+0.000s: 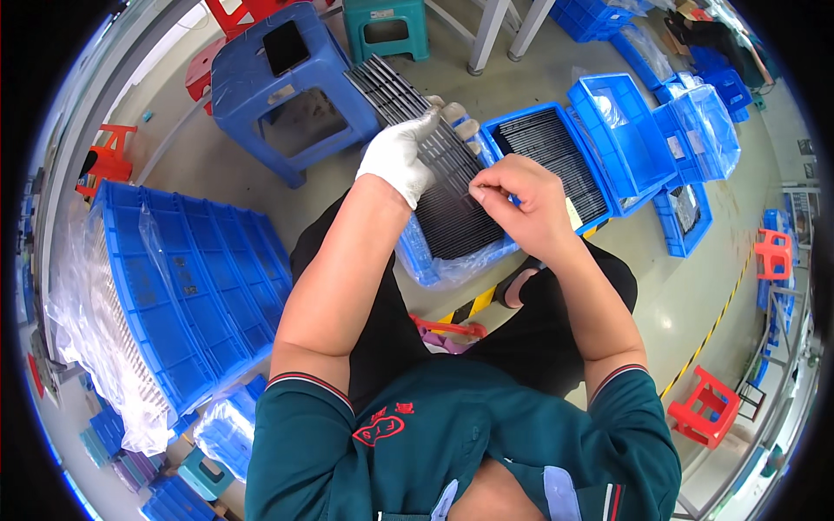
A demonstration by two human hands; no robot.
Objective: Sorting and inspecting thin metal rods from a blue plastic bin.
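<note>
My left hand point(401, 158), in a white glove, is closed around a fanned bundle of long, thin dark strips point(391, 91). The bundle slants from upper left to lower right above a blue crate point(423, 260) lined with clear plastic. More dark strips point(452, 230) lie in rows inside that crate. My bare right hand point(523, 201) is at the bundle's lower right end, thumb and fingertips pinched together. What is between those fingertips is too small to make out. Gloved fingertips point(460, 120) show beyond the bundle's far side.
Right of the lined crate is another blue crate point(612, 195) with dark strips point(543, 148). Blue bins point(638, 165) stand farther right. A blue stool point(326, 65) carries a flat black object point(285, 48). Stacked blue crates point(187, 295) rise at my left. Red stools point(705, 408) stand at right.
</note>
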